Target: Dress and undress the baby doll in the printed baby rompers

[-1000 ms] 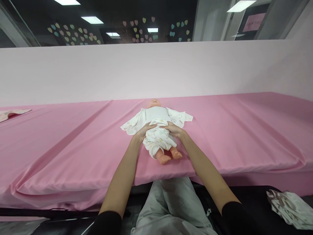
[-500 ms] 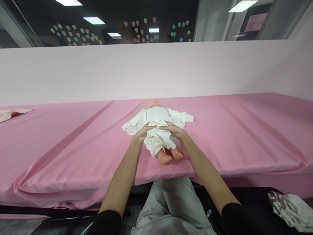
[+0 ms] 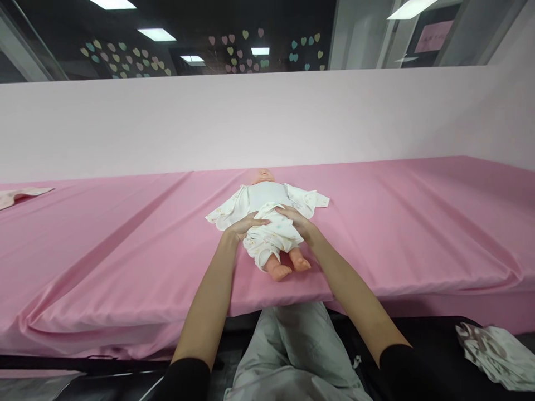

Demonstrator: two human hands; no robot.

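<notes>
A baby doll (image 3: pixel 279 272) lies on its back on the pink sheet, head away from me and bare feet towards me. It wears a white top (image 3: pixel 267 196) with its sleeves spread out to both sides. White patterned baby trousers (image 3: pixel 273 238) are bunched around its hips and legs. My left hand (image 3: pixel 247 225) grips their waist at the left side, thumb lying across the front. On the opposite side my right hand (image 3: pixel 295 219) holds the waist too, its fingers partly hidden by the cloth.
The pink sheet (image 3: pixel 401 234) covers a wide bed against a white wall (image 3: pixel 267 122). A pale cloth (image 3: pixel 25 195) lies at the far left. Crumpled fabric (image 3: pixel 497 356) rests on a black seat at the lower right.
The bunched trouser front has spread out flatter between my hands. My right thumb has moved from the front to the side, and my hands are slightly farther apart.
</notes>
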